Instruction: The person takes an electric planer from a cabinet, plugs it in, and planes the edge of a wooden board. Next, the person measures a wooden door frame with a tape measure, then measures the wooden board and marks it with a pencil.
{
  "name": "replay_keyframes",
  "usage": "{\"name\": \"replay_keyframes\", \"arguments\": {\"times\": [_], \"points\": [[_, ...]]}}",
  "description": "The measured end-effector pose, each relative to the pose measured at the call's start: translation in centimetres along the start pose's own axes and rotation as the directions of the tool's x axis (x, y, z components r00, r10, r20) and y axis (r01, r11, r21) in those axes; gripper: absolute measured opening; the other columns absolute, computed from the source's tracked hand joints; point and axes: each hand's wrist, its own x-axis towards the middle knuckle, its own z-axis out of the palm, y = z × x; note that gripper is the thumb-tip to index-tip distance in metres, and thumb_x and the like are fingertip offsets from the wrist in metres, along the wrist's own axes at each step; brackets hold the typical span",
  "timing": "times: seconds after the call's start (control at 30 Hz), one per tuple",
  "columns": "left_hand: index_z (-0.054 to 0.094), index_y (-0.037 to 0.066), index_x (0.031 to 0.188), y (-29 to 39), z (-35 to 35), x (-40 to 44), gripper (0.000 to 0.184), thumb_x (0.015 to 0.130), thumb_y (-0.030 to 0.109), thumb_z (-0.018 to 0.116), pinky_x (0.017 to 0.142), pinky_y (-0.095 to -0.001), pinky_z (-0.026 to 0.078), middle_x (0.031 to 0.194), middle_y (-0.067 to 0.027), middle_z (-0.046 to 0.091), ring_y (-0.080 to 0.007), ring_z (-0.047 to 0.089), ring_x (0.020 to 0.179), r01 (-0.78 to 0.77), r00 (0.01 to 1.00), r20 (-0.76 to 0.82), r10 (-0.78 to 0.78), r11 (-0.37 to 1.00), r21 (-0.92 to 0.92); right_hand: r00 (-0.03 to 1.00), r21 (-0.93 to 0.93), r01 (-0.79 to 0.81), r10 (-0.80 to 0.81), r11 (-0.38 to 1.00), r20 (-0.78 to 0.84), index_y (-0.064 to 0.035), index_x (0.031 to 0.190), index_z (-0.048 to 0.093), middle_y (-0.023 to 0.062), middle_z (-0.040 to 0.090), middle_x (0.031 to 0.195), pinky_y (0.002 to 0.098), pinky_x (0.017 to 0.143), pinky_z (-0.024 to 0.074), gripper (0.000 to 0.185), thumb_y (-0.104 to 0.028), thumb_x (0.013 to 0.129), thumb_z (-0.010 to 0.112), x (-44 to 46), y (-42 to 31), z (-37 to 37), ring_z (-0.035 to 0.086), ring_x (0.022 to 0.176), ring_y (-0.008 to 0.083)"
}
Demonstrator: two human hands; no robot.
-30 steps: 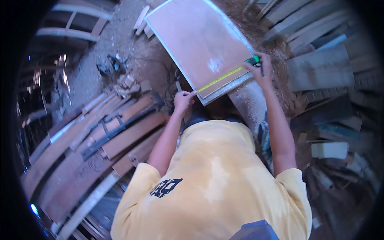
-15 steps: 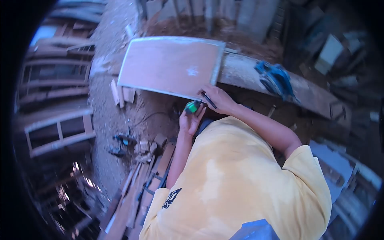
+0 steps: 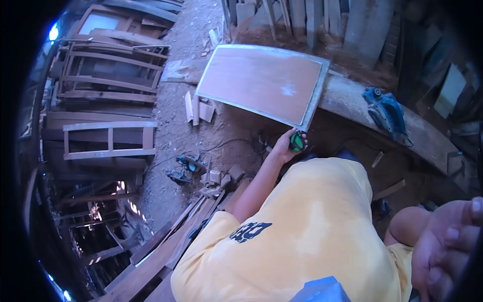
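Observation:
My left hand [image 3: 288, 146] is closed around a green and black tape measure [image 3: 297, 142], just below the near corner of a flat wooden panel [image 3: 259, 83]. The panel has a pale edge and a whitish patch on its face. Close to the camera at the lower right, my right hand [image 3: 448, 246] is raised with its fingers curled in. No pen shows in it, and part of the hand is cut off by the dark edge of the view.
A blue power planer [image 3: 386, 116] rests on the long plank bench [image 3: 347, 98] to the right. Wooden frames [image 3: 108, 141] lie at left. A corded power tool [image 3: 187, 168] and wood offcuts [image 3: 216, 178] are on the ground. Boards [image 3: 314, 25] stand at the back.
My right hand has left the panel's corner and come up beside the camera; the dark pen it held is out of sight. My left hand still holds the tape measure. The view has shifted.

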Motion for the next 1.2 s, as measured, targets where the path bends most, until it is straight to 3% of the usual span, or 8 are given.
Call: {"name": "replay_keyframes", "arguments": {"times": [0.23,0.4,0.53,0.6,0.77,0.9,0.97,1.2], "points": [[0.062,0.015,0.104,-2.8,-0.5,1.4,0.024,0.108,0.035,0.051,0.080,-0.0448,0.057,0.093,-0.0082,0.070,-0.0262,0.068,0.085,-0.081,0.980,-0.189,0.069,0.995,-0.055,0.978,0.181,0.041,-0.002,0.983,-0.209,-0.0226,0.090,0.054,-0.0123,0.048,0.080,0.0356,0.093,0.0385,0.027,-0.045,0.105,0.051,-1.3,2.6,-3.5,0.050,0.082,0.0032],[0.063,0.011,0.107,-4.9,3.6,1.1,0.021,0.104,0.031,0.058,0.082,-0.0458,0.057,0.095,-0.0115,0.070,-0.0283,0.068,0.088,-0.157,0.951,-0.276,0.140,0.987,-0.040,0.950,-0.126,-0.265,0.281,0.956,0.133,-0.0139,0.112,0.056,-0.0026,0.055,0.094,0.0353,0.095,0.0435,0.031,-0.038,0.095,0.066,-7.3,8.9,-12.8,0.057,0.090,0.0117],[0.063,0.009,0.113,-5.8,5.0,3.0,0.025,0.102,0.031,0.060,0.084,-0.0462,0.058,0.099,-0.0122,0.071,-0.0285,0.069,0.092,-0.127,0.969,-0.208,0.136,0.990,0.055,0.408,0.109,-0.906,0.912,0.409,-0.032,-0.0017,0.108,0.068,0.0146,0.069,0.108,0.0330,0.090,0.0542,0.020,-0.014,0.093,0.071,-17.6,18.9,-2.2,0.068,0.105,0.0218],[0.063,0.010,0.114,-6.0,6.0,4.0,0.026,0.104,0.033,0.058,0.085,-0.0452,0.058,0.101,-0.0120,0.071,-0.0282,0.070,0.094,-0.075,0.974,-0.206,0.092,0.993,0.088,0.339,-0.389,-0.861,0.940,0.326,0.038,-0.0075,0.118,0.061,0.0189,0.065,0.109,0.0473,0.091,0.0508,0.060,-0.046,0.079,0.084,-31.5,23.0,1.8,0.064,0.100,0.0366],[0.062,0.010,0.115,-6.7,12.3,6.2,0.027,0.107,0.034,0.053,0.083,-0.0400,0.058,0.102,-0.0114,0.071,-0.0263,0.070,0.093,0.034,0.944,-0.326,0.046,0.971,0.237,-0.050,-0.223,-0.975,0.975,0.000,0.217,-0.0124,0.132,0.058,0.0242,0.071,0.116,0.0529,0.092,0.0550,0.056,-0.030,0.083,0.077,-45.0,21.2,6.8,0.069,0.108,0.0427],[0.062,0.006,0.114,-7.2,16.8,10.7,0.032,0.104,0.037,0.061,0.077,-0.0351,0.053,0.096,-0.0093,0.066,-0.0197,0.064,0.085,0.030,0.923,-0.234,0.307,0.546,0.837,-0.208,-0.144,-0.971,0.969,-0.189,0.135,-0.0206,0.138,0.057,0.0203,0.073,0.112,0.0504,0.089,0.0569,0.057,-0.026,0.083,0.069,-43.2,15.1,3.9,0.070,0.103,0.0406],[0.063,0.002,0.118,-8.7,22.1,13.0,0.039,0.103,0.039,0.062,0.080,-0.0395,0.051,0.094,-0.0114,0.064,-0.0229,0.062,0.086,-0.061,0.824,0.109,0.556,-0.104,0.993,-0.326,-0.074,-0.945,0.936,-0.319,0.130,-0.0244,0.140,0.058,0.0203,0.073,0.112,0.0508,0.091,0.0566,0.063,-0.024,0.079,0.073,-43.0,10.1,-0.6,0.070,0.102,0.0415],[0.072,0.011,0.120,-20.6,38.4,25.0,0.036,0.087,0.024,0.079,0.094,-0.0440,0.052,0.112,-0.0173,0.064,-0.0372,0.063,0.105,-0.616,0.676,0.729,-0.106,-0.624,0.481,-0.602,0.141,-0.798,0.775,-0.586,-0.190,-0.0219,0.137,0.064,0.0207,0.071,0.119,0.0482,0.098,0.0530,0.062,-0.012,0.076,0.075,-49.7,-6.4,-5.7,0.067,0.111,0.0433]]}}
